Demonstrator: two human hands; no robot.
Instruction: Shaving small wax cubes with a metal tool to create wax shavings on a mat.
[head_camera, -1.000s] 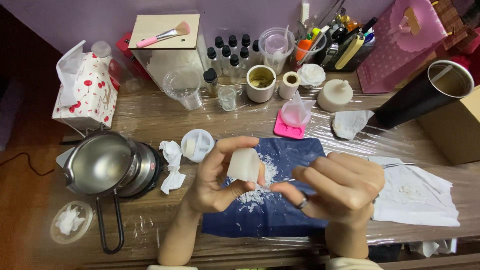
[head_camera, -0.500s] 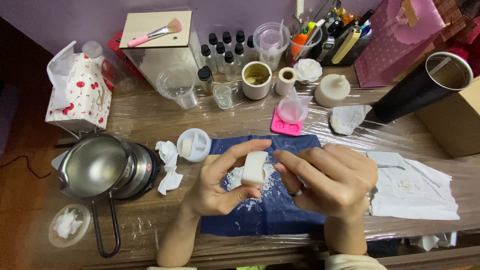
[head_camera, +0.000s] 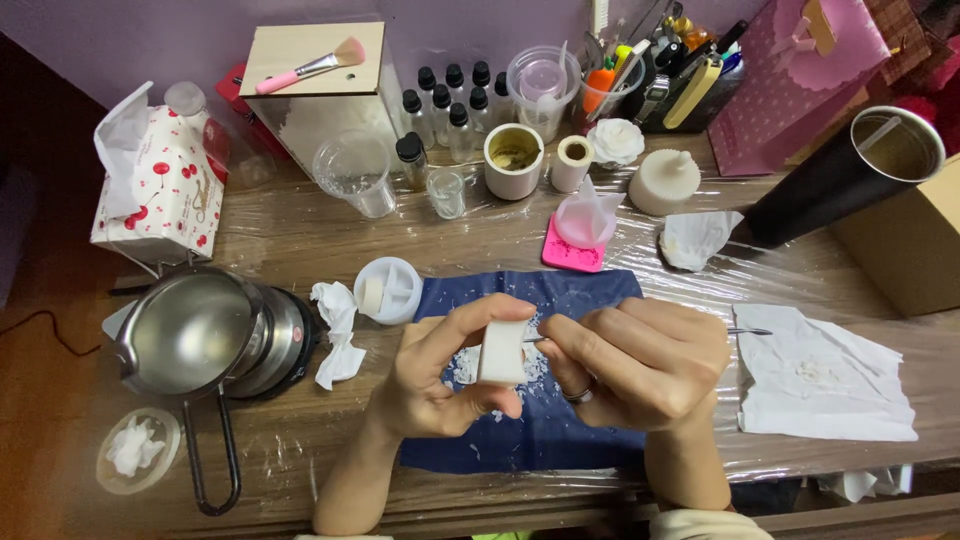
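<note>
My left hand (head_camera: 440, 380) grips a small white wax block (head_camera: 501, 352) between thumb and fingers, above a dark blue cloth (head_camera: 545, 420). My right hand (head_camera: 640, 362) pinches a thin metal tool (head_camera: 750, 331) whose tip touches the block's right side; the handle sticks out to the right past my knuckles. White wax shavings (head_camera: 462, 366) lie scattered on the cloth under the block.
A metal melting pot (head_camera: 195, 330) sits on a heater at the left, with crumpled tissue (head_camera: 338, 330) beside it. A white paper sheet (head_camera: 825, 375) lies right. Cups, small bottles, a pink mould (head_camera: 575, 250), a tissue box (head_camera: 155, 185) and a black tumbler (head_camera: 850, 180) crowd the back.
My hands came together and slid slightly left. The thin metal tool now shows in my right hand, its tip against the block, which I have turned narrower side up.
</note>
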